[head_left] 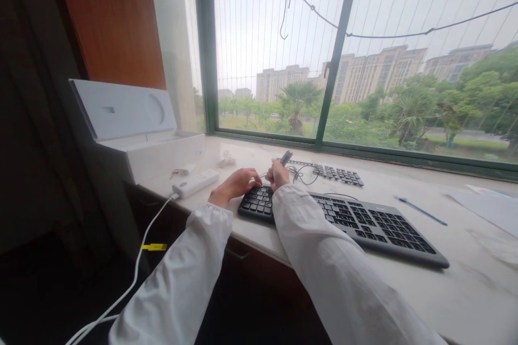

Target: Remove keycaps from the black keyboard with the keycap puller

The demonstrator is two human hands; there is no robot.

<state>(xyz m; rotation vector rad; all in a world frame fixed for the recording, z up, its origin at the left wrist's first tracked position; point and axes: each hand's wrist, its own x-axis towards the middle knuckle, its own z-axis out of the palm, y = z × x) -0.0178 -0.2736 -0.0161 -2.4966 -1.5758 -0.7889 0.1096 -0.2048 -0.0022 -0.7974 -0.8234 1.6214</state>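
Note:
A black keyboard (364, 223) lies across a pale stone window ledge (465, 291). My left hand (237, 183) hovers over the keyboard's left end, fingers curled toward a thin cable. My right hand (278, 174) is closed around a small dark plug-like piece (286, 157) that sticks up out of the fist, with a thin black cable (301, 173) trailing from it to the right. Both arms are in white sleeves. What the left fingers pinch is too small to tell.
A second, smaller black keyboard (334, 173) lies behind, near the window. An open white box (140, 135) stands at the left, a white power strip (195, 183) with a white cord (137, 269) before it. A blue pen (423, 211) and paper (491, 206) lie at right.

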